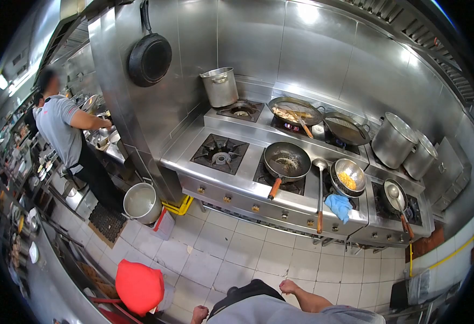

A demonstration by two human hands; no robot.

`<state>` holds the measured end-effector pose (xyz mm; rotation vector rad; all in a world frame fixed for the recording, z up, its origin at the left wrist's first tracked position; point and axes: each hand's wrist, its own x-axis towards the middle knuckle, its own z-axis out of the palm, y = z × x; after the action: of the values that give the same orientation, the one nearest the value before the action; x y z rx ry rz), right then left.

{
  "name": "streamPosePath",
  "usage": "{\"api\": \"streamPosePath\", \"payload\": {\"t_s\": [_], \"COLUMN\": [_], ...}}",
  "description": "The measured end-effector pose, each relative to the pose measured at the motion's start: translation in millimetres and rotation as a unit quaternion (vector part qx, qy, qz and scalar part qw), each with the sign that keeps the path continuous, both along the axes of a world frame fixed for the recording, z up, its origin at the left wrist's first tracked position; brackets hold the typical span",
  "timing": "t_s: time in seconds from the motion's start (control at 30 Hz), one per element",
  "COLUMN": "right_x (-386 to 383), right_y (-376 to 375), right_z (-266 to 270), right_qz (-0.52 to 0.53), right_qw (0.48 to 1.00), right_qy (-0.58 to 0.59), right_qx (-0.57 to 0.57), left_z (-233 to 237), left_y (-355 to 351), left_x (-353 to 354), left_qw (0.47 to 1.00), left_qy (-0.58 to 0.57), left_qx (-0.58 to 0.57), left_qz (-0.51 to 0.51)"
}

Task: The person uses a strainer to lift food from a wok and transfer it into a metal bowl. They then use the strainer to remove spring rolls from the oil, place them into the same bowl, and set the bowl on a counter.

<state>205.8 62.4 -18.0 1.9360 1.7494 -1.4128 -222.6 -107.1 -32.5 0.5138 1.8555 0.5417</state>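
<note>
My right hand (287, 287) is in front of my body over the tiled floor, its fingers curled closed, and I see nothing in it. My left hand (199, 313) hangs low at the bottom edge beside my black apron (247, 294); its fingers barely show. Both hands are well apart from the stove (237, 200). On the stove's front row sit a black frying pan (287, 160) with a wooden handle, a long-handled ladle (320, 189), a metal bowl of yellow food (347, 181) and a blue cloth (338, 207). Farther right, a smaller pan (394, 195) has a ladle in it.
At the back, a wide pan of food (288, 114), a dark wok (346, 128) and tall pots (394, 141) stand on the stove. A large pot (142, 203) and a red-covered container (138, 286) are to the left. Another person (64, 127) stands at the far-left counter.
</note>
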Motion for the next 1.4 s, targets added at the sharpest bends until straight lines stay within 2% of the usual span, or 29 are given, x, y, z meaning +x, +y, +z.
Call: {"api": "streamPosePath", "payload": {"t_s": [0.17, 0.27, 0.47, 0.53, 0.87, 0.97, 1.17, 1.4], "right_x": [0.2, -0.3, -0.8, -2.7, -5.6, -6.7, -13.5, -18.9], "right_y": [-0.2, -2.1, -3.8, -7.5, -7.1, -5.7, 4.1, 4.3], "right_z": [-0.8, 0.5, 1.4, -0.1, 3.3, 6.3, 6.3, 13.9], "right_qz": [0.016, 0.031, 0.016, -0.017, -0.013, -0.016, 0.037, 0.008], "right_qw": [1.0, 0.999, 0.999, 1.0, 1.0, 1.0, 0.999, 0.999], "right_qy": [-0.008, -0.02, -0.002, -0.003, -0.002, 0.006, 0.002, 0.016], "right_qx": [-0.018, -0.019, -0.029, 0.005, -0.018, -0.002, -0.018, 0.03], "left_z": [-9.8, 4.4, 12.1, 9.2, 9.2, 8.1, 13.4, 21.6], "left_y": [-6.3, -7.4, -11.9, -13.4, -18.2, -20.8, -24.0, -19.4], "left_x": [-0.1, 3.1, 5.2, 3.6, 2.5, 3.5, 3.3, -1.4], "left_qw": [1.0, 1.0, 1.0, 1.0, 1.0, 0.999, 1.0, 1.0], "left_qy": [-0.012, 0.017, 0.022, 0.002, -0.012, -0.009, -0.002, 0.004], "left_qx": [0.012, 0.003, 0.011, -0.028, -0.021, 0.036, 0.014, 0.012], "left_qz": [0.007, -0.023, -0.01, -0.014, 0.006, 0.001, 0.009, -0.01]}}
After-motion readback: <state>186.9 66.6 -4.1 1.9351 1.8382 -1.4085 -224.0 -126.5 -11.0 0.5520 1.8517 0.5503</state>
